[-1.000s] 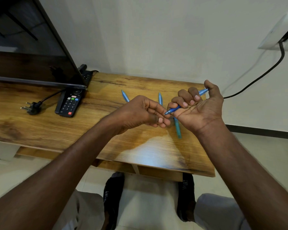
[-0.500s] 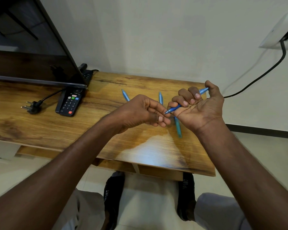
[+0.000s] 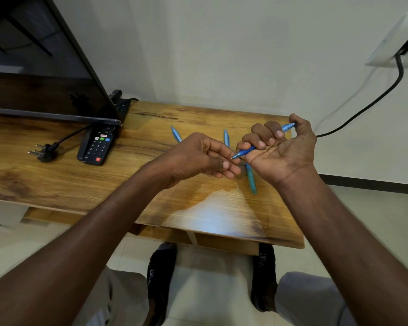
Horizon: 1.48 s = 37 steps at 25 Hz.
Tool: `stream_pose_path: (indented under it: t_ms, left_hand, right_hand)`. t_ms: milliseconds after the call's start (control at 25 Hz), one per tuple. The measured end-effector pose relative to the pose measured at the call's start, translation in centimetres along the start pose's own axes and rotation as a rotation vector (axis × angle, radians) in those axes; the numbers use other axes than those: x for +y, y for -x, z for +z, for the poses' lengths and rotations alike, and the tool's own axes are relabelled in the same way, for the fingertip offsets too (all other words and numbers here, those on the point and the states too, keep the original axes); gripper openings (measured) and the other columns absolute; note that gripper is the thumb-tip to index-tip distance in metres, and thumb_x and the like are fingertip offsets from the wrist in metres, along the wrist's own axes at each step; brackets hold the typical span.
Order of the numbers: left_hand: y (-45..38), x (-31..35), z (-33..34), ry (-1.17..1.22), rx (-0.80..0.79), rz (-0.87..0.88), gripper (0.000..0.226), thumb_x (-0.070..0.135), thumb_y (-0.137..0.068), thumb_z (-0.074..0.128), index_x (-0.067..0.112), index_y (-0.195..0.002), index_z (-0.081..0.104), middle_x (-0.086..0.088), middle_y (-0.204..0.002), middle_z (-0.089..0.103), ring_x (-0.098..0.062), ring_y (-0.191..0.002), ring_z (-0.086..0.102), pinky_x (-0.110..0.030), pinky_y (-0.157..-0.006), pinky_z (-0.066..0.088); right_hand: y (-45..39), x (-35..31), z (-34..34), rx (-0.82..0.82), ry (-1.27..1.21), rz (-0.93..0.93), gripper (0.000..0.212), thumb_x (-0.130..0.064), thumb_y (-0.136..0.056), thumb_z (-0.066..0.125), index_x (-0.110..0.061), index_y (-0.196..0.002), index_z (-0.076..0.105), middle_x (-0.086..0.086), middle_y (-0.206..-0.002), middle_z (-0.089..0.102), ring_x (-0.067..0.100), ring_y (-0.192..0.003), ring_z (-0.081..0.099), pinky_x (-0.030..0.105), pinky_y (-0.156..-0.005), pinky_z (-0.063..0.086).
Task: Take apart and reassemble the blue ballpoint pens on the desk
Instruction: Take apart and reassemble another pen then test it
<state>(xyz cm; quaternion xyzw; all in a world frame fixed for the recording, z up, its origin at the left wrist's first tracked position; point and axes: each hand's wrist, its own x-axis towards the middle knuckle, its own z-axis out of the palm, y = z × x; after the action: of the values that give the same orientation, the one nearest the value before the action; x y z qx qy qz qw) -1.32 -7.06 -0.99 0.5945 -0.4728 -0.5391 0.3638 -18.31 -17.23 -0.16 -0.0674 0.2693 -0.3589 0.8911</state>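
Change, head view: little has moved in the last second; right hand keeps its fingers curled round the held pen, tip toward the left hand; left fingers stay pinched at that tip, on what I cannot tell
Meaning: probably still working the tip section; reassembly not evident
Pens on tabletop: far pen; middle pen; near pen beneath the hands
Surroundings: remote, plug, screen
Obstruction: none near the hands
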Motion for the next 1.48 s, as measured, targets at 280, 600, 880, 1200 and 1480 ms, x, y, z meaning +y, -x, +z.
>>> stream_pose_path:
  t_ms: [280,600,880,1200,1480]
  left_hand:
    - [0.06,0.03,0.02,-0.007,-0.009,-0.003,0.023,-0.002,-0.099,0.066,0.000,-0.121,0.074,-0.015,-0.109,0.081,-0.028,-0.107,0.078,-0.039,-0.097,0.061]
    - [0.09,0.13,0.02,-0.008,-0.006,-0.009,0.023,-0.001,-0.098,0.067,0.001,-0.120,0.074,-0.014,-0.109,0.081,-0.027,-0.106,0.078,-0.042,-0.099,0.060]
    - [0.09,0.11,0.03,-0.008,-0.005,-0.006,0.024,-0.001,-0.098,0.067,0.000,-0.121,0.074,-0.014,-0.110,0.081,-0.028,-0.107,0.078,-0.044,-0.101,0.060]
    - [0.13,0.18,-0.04,0.005,-0.010,-0.005,0.026,-0.001,-0.097,0.068,0.000,-0.122,0.073,-0.014,-0.110,0.081,-0.028,-0.107,0.078,-0.040,-0.098,0.060]
    - [0.15,0.17,-0.02,0.011,-0.008,-0.003,0.026,0.000,-0.096,0.070,0.002,-0.121,0.074,-0.014,-0.109,0.081,-0.028,-0.106,0.078,-0.039,-0.097,0.061]
  right_hand:
    - [-0.04,-0.08,-0.12,-0.014,0.013,0.026,0.056,-0.062,-0.095,0.047,-0.018,-0.061,0.038,-0.004,-0.063,0.025,0.016,-0.055,0.026,0.033,-0.065,0.031]
    - [0.09,-0.07,-0.05,-0.013,0.009,0.020,0.055,-0.062,-0.095,0.046,-0.018,-0.063,0.040,-0.003,-0.065,0.025,0.016,-0.057,0.026,0.032,-0.065,0.031]
    - [0.02,-0.07,-0.01,-0.020,0.017,0.013,0.054,-0.060,-0.096,0.045,-0.018,-0.063,0.039,-0.003,-0.066,0.026,0.016,-0.057,0.027,0.032,-0.065,0.031]
    - [-0.11,-0.04,-0.07,-0.023,-0.001,0.005,0.054,-0.060,-0.097,0.044,-0.018,-0.065,0.041,-0.003,-0.067,0.027,0.016,-0.057,0.027,0.032,-0.065,0.031]
    - [0.10,-0.03,-0.03,-0.032,0.002,-0.001,0.052,-0.060,-0.096,0.044,-0.017,-0.066,0.041,-0.003,-0.067,0.027,0.016,-0.058,0.028,0.033,-0.066,0.031]
